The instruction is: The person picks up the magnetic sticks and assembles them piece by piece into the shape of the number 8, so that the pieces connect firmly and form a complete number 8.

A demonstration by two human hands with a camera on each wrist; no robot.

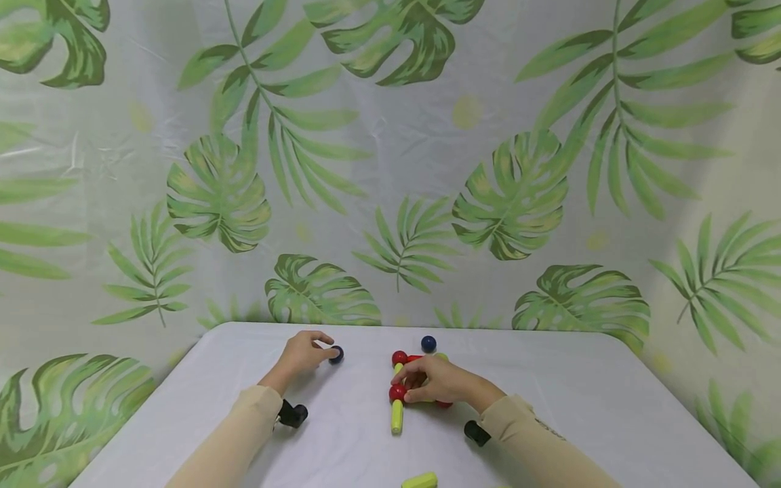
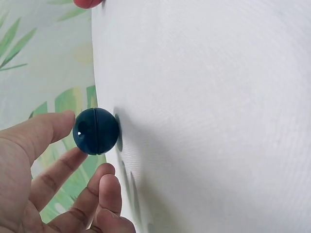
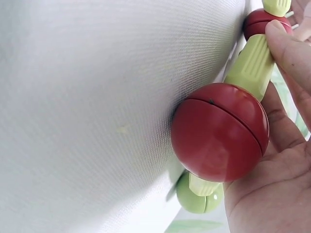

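On the white-covered table (image 1: 549,386), left part: the left hand (image 1: 303,354) pinches a dark blue ball (image 1: 336,354) near the far edge, thumb and a finger at its sides; whether the ball rests on the cloth or hangs just above it, I cannot tell.
Right hand at the middle: the right hand (image 1: 441,379) grips the corner red ball (image 1: 397,393) of a ball-and-rod structure, thumb pressed on the ball.
Rods at the corner ball: a ribbed yellow-green front rod (image 1: 396,419) points toward the person; a linking rod (image 3: 248,68) runs beneath the hand to a second red ball (image 3: 218,131).
Far side of the structure: a third red ball (image 1: 399,358), with a red rod (image 1: 413,358) beside it, partly hidden by the hand.
Light green ball (image 3: 192,201): beyond the second red ball, a pale rod end against it.
Spare blue ball (image 1: 429,343): apart from the hands, just behind the structure.
Loose yellow-green rod (image 1: 419,480): lying at the bottom of the head view, well apart from the structure.
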